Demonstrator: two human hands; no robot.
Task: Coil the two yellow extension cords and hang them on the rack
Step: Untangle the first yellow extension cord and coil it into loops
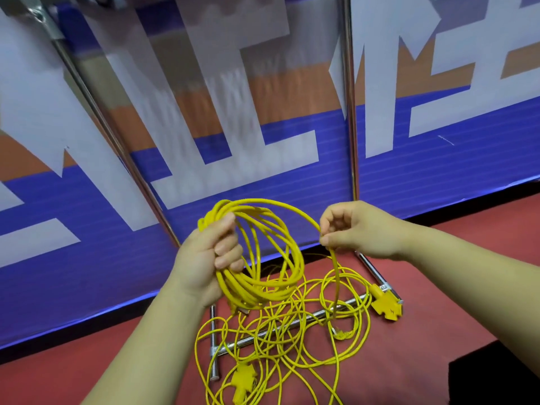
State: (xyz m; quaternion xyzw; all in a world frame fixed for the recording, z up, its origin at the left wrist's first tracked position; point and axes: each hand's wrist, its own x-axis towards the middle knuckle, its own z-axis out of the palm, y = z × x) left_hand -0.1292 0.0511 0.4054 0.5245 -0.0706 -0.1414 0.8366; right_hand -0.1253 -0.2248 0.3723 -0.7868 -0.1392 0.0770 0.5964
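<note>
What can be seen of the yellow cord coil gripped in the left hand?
The yellow cord coil, thin and plastic-jacketed by its look, is a loose bundle of several uneven round loops held above the red floor. The left hand grips its left side, fingers curled round the strands. One strand arcs from the top to the right hand, which pinches it, then drops into the loose yellow cord tangle below.

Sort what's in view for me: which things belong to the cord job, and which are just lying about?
Job in hand: coil held by the left grip; cord strand pinched by the right grip; loose cord tangle on the floor; right socket block; near socket block; chrome rack.

Just lying about: banner behind the rack; black block, lower right.
</note>
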